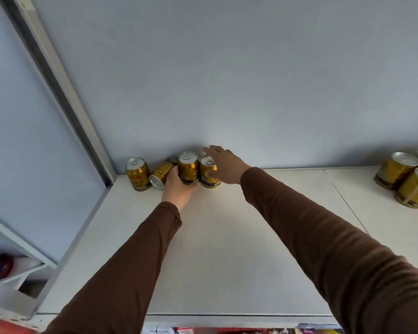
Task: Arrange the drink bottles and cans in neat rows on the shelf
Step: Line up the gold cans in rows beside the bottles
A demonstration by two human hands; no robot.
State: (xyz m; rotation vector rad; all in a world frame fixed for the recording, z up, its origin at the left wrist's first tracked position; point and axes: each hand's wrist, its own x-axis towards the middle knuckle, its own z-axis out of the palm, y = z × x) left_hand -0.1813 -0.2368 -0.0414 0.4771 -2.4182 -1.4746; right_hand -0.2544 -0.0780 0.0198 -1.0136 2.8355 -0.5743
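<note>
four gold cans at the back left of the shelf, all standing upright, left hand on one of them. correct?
Not quite: the head view shows the second can from the left lying tipped on its side, not upright. The other three stand, and the left hand grips the third can.

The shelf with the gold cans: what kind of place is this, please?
Probably a shop or stockroom. Many identical gold cans stand on a wide white shelf, and colourful packaged goods show on the level below.

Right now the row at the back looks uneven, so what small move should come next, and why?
Probably stand the tipped can upright with the left hand, which already touches it. It lies tilted between upright cans, breaking the row.
</note>
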